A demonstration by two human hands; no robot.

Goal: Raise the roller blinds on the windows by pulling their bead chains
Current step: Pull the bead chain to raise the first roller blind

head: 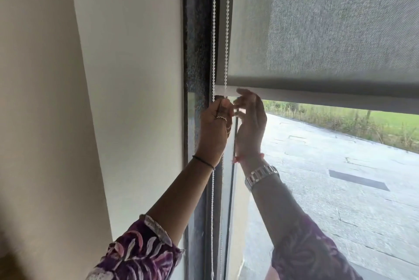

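Note:
A grey roller blind [317, 30] covers the upper part of the window; its bottom bar [340, 98] hangs a little above my hands. Two strands of white bead chain [213, 30] run down the window's left side beside the dark frame. My left hand [214, 125], with a ring, is closed around the chain just below the blind's lower left corner. Right beside it, my right hand [250, 123] is raised with its fingers spread and slightly curled, fingertips near the bottom bar; I cannot tell whether it touches the chain.
A cream wall [124, 75] fills the left side. The dark window frame [196, 53] runs vertically next to the chain. Through the glass [328, 177] a paved yard and a grass strip show below the blind.

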